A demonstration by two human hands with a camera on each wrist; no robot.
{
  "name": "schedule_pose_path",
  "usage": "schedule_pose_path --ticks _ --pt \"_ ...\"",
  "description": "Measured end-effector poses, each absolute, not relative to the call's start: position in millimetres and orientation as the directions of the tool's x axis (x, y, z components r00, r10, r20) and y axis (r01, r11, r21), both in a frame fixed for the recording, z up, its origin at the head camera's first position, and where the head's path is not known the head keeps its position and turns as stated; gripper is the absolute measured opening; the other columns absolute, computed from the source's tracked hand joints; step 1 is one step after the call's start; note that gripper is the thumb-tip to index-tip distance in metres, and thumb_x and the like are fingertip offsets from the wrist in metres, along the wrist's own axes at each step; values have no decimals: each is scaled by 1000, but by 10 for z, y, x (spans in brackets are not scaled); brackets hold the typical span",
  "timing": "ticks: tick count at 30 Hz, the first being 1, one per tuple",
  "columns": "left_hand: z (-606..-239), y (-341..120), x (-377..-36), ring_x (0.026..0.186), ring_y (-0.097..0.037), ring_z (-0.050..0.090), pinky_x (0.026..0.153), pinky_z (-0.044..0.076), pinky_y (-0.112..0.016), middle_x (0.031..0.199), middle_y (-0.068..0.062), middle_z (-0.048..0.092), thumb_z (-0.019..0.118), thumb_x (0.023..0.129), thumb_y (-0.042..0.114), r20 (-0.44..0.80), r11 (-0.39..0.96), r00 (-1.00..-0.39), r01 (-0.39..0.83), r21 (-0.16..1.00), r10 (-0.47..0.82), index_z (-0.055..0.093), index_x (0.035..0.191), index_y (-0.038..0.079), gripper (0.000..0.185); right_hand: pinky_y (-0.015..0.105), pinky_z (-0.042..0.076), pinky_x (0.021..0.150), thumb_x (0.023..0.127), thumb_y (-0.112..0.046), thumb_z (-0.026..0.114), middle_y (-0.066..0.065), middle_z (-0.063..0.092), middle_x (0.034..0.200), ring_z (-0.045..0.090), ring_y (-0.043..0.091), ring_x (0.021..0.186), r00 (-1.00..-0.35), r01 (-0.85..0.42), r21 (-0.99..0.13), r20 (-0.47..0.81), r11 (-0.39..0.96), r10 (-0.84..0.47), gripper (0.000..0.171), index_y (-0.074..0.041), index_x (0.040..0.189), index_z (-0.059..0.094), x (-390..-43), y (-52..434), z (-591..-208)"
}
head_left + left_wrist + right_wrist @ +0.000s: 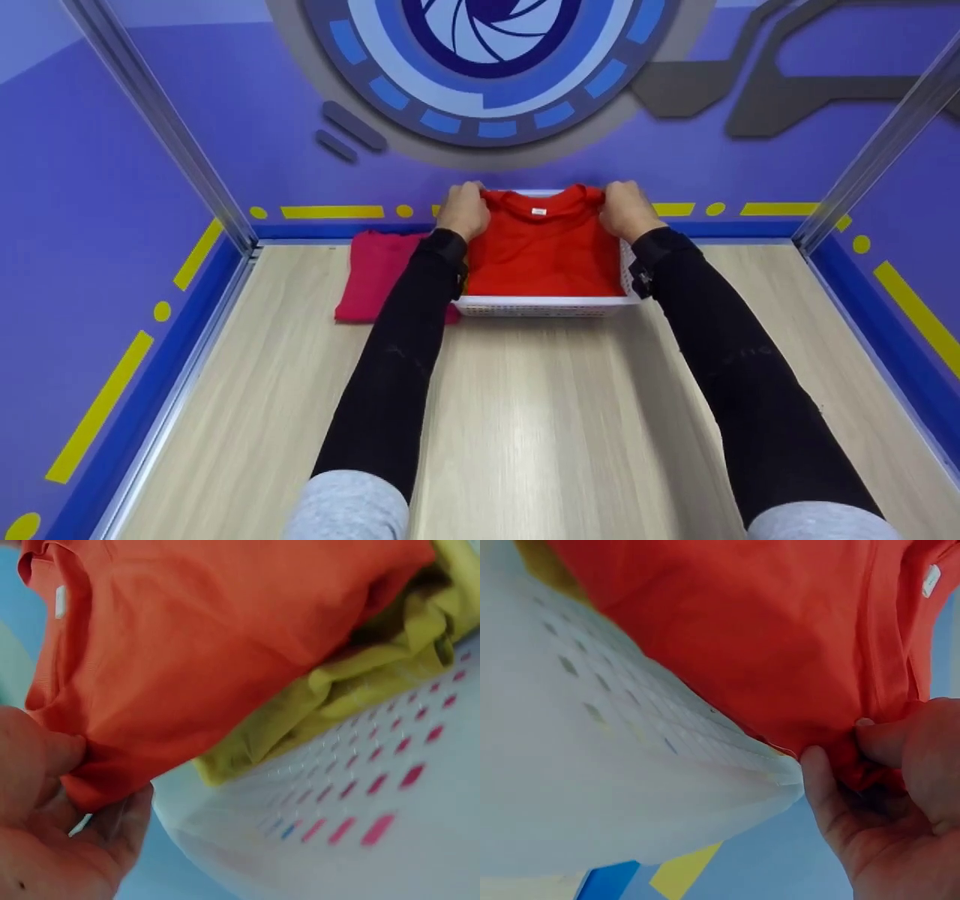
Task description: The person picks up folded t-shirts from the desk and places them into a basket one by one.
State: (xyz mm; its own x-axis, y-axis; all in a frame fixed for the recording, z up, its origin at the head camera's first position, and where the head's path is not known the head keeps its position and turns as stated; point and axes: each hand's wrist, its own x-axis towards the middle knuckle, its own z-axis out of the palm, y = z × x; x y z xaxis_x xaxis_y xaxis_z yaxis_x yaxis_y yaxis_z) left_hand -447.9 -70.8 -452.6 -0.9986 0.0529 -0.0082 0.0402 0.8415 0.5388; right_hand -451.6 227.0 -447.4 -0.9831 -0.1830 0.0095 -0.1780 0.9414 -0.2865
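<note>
A red T-shirt [544, 251], folded with its collar toward the back wall, lies in a white perforated basket [544, 301]. My left hand [465, 211] pinches the shirt's back left corner between thumb and fingers, as the left wrist view shows. At the opposite back corner, my right hand [628, 210] grips the red cloth, its fingers close against the basket's rim. Beneath the red shirt, a yellow garment [337, 701] shows inside the basket. Beside the basket, left of it, lies a folded pink-red garment [379, 274], partly covered by my left forearm.
The basket stands at the back of a wood-grain table [525, 420], close to the blue patterned back wall [420, 180]. Side walls with metal corner posts [180, 142] bound the table left and right.
</note>
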Motion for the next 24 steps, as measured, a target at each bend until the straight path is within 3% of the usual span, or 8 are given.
schedule_pose_path --ticks 3,8,12,16,21,24 --pt "-4515 -696 -4428 140 -32 67 115 56 -42 153 -15 69 53 111 10 0 869 -998 52 493 60 62 156 13 46 64 53 111 95 0 54 43 66 132 62 59 128 -983 -173 -270 -12 947 -183 37 14 128 66 -4499 2255 -4495" --pt "-4475 -693 -4374 139 -33 66 115 56 -43 149 -15 71 59 107 8 4 901 -994 98 422 106 70 146 10 41 67 44 122 97 2 59 42 47 154 50 62 141 -982 -182 -257 9 949 -186 62 9 157 47 -4452 2201 -4504" --pt "-4552 -706 -4447 131 -29 70 112 56 -44 141 -12 75 56 105 10 -41 898 -975 184 399 218 76 136 9 37 67 47 119 96 0 59 38 50 147 52 60 136 -974 -227 -208 42 951 -223 49 9 144 60 -4419 2145 -4501" --pt "-4915 -742 -4785 120 -24 69 105 56 -41 144 -8 73 50 106 17 -193 904 -934 214 371 300 70 144 12 43 58 55 108 97 -1 50 37 66 128 63 53 119 -951 -283 -147 -84 948 -297 37 11 128 66 -4391 2119 -4502" --pt "-5337 -780 -5199 97 -23 65 82 53 -35 134 -6 72 51 105 21 -346 923 -886 191 335 309 66 147 15 45 54 53 117 108 -8 42 39 64 143 65 51 129 -909 -331 -126 -223 935 -352 51 12 153 53 -4398 2163 -4517" --pt "-4942 -758 -4798 107 -25 66 90 55 -35 144 -8 70 49 107 18 -351 924 -880 206 322 319 61 154 13 49 57 49 122 111 -11 42 40 58 151 61 53 138 -908 -326 -153 -223 933 -354 53 11 159 47 -4391 2188 -4506"
